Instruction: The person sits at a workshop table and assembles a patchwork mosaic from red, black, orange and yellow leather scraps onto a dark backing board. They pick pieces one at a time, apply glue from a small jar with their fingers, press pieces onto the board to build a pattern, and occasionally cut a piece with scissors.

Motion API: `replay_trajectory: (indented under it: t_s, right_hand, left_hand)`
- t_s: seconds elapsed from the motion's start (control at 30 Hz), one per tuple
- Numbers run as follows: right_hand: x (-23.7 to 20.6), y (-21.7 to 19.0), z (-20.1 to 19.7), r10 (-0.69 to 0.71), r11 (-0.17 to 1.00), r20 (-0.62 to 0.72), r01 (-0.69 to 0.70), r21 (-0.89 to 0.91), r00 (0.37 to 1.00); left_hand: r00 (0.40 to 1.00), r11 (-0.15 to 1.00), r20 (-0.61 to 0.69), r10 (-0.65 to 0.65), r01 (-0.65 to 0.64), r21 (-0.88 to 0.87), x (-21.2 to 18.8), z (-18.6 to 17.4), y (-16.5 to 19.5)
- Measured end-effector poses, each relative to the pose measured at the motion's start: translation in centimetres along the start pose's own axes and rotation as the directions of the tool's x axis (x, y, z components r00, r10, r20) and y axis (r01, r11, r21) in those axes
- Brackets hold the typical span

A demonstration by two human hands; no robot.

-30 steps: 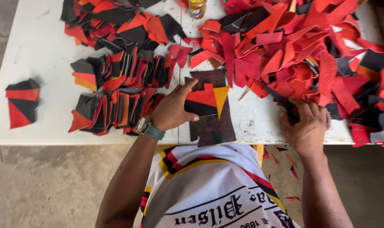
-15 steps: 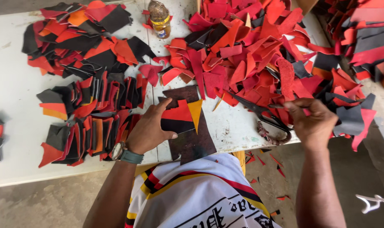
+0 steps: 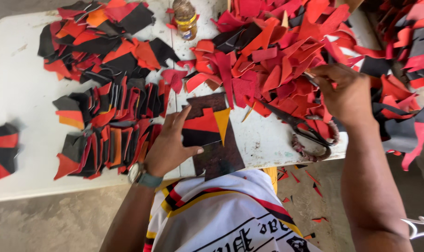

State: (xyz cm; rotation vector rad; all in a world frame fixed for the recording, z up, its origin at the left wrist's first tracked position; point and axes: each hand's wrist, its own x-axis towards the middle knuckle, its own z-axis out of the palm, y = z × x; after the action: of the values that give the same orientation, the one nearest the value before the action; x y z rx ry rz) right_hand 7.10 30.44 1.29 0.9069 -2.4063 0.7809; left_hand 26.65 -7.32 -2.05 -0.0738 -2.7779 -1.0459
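My left hand point(image 3: 171, 144) lies flat, fingers spread, on the left side of a dark board point(image 3: 216, 154) at the table's near edge. Red, black and yellow leather pieces point(image 3: 207, 123) are fitted together on that board. My right hand point(image 3: 344, 95) reaches into the big heap of red scraps point(image 3: 268, 60), its fingers curled down. A thin pale sliver shows at its fingertips; whether it is gripped is hidden. Black-handled scissors point(image 3: 300, 128) lie on the table just below that hand, untouched.
Rows of stacked red, orange and black cut pieces point(image 3: 104, 135) sit left of my left hand. A small bottle point(image 3: 186, 21) stands at the back. One assembled patch point(image 3: 2, 151) lies at the far left of the white table point(image 3: 20, 88). More scraps spill off the right edge.
My right hand let go of the scissors, which now lie on the table, and moved up into the red scrap heap. My left hand stays on the board.
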Motion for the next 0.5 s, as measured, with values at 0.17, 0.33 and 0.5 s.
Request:
replay_trajectory:
  t_s: [0.17, 0.33, 0.5]
  right_hand:
    - [2.2, 1.1, 0.0, 0.055, 0.998, -0.052, -0.055, -0.005, 0.997]
    - [2.6, 3.7, -2.8, 0.325, 0.946, -0.145, -0.324, 0.033, 0.935]
    - [1.6, 6.7, -5.1, 0.16, 0.974, -0.089, -0.172, -0.145, 0.983]
  left_hand:
    - [0.968, 0.977, -0.143, -0.205, 0.194, -0.087, -3.0, 1.5, -0.2]
    - [0.963, 0.983, -0.238, -0.124, 0.086, -0.161, -5.3, 3.5, -1.9]
    - [0.95, 0.992, -0.308, -0.057, 0.019, -0.126, -6.0, 5.7, -2.7]
